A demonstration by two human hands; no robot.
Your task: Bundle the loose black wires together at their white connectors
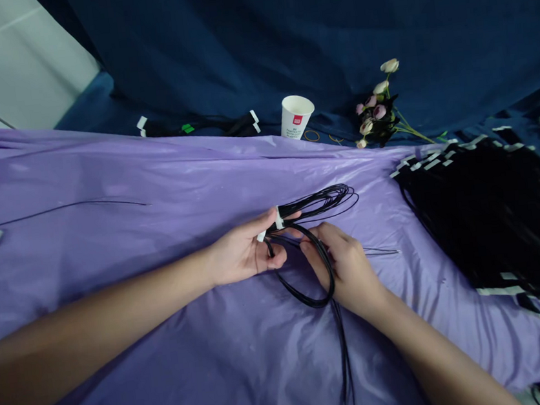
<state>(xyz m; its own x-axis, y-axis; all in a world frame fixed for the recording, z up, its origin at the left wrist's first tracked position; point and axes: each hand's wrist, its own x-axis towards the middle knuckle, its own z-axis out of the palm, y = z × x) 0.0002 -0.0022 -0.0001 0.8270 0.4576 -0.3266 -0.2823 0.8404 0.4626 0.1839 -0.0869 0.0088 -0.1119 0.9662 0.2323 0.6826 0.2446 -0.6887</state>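
My left hand (243, 250) is closed around a coiled bundle of thin black cable (326, 201), its thumb beside a white label or tape wrap. From the bundle a thicker black loop (310, 302) hangs down, with loose tails dangling over the purple sheet. My right hand (348, 265) is just to the right, its fingers pinched behind the loop at the cable strands. Part of those fingertips is hidden by the loop. A thin wire end (383, 251) sticks out past the right hand.
A purple sheet (109, 247) covers the table. On the right lies a big pile of black cables (500, 215) with white tags. Behind are a paper cup (296, 116), artificial flowers (379, 112) and tagged black bundles (232, 123). A single wire (79, 203) lies at left.
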